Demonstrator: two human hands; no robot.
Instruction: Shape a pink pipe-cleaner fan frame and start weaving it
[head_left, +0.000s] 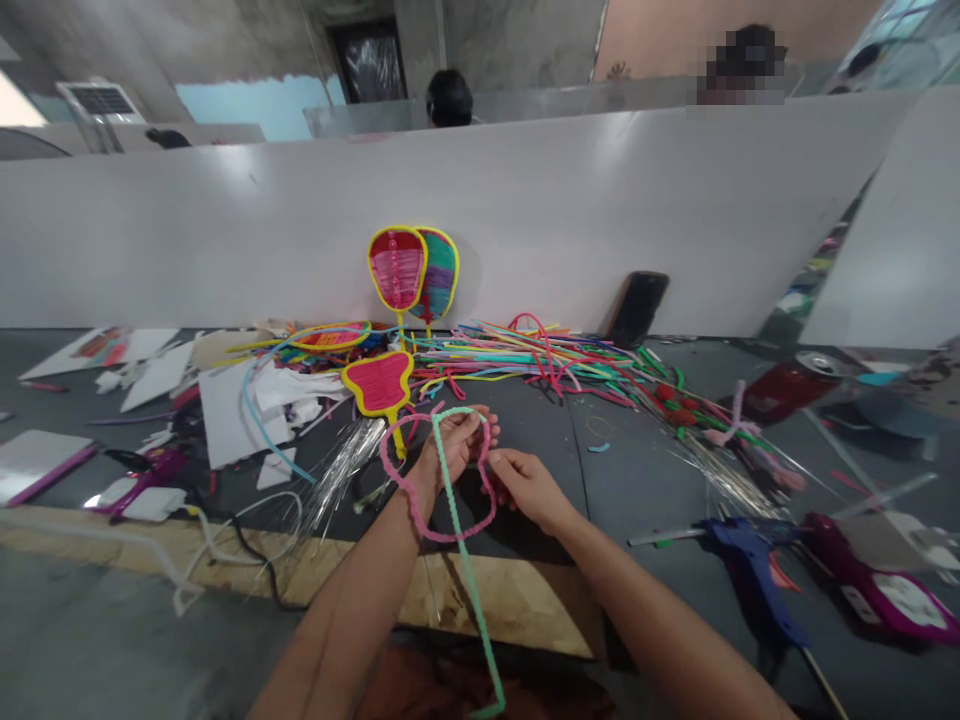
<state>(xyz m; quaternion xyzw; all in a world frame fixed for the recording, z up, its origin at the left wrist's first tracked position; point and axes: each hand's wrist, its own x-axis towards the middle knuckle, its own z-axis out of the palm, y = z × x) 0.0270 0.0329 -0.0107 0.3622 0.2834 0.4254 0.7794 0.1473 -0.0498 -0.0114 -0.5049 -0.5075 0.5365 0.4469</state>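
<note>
A pink pipe cleaner frame, bent into a wavy closed outline, is held over the front of the table. A light green pipe cleaner crosses it from the top and hangs down past its lower edge, with a bent end. My left hand is closed, its thumb and fingers pinching the green pipe cleaner at the frame's upper right. The fingers of my right hand are pinched together at the frame's right side. Just beyond lies a yellow-edged pink fan with a similar wavy outline.
Two finished fans lean against the white partition. Colourful pipe cleaners lie behind my hands. A phone, a can and a blue glue gun are right; silvery strips and a purple glue gun left.
</note>
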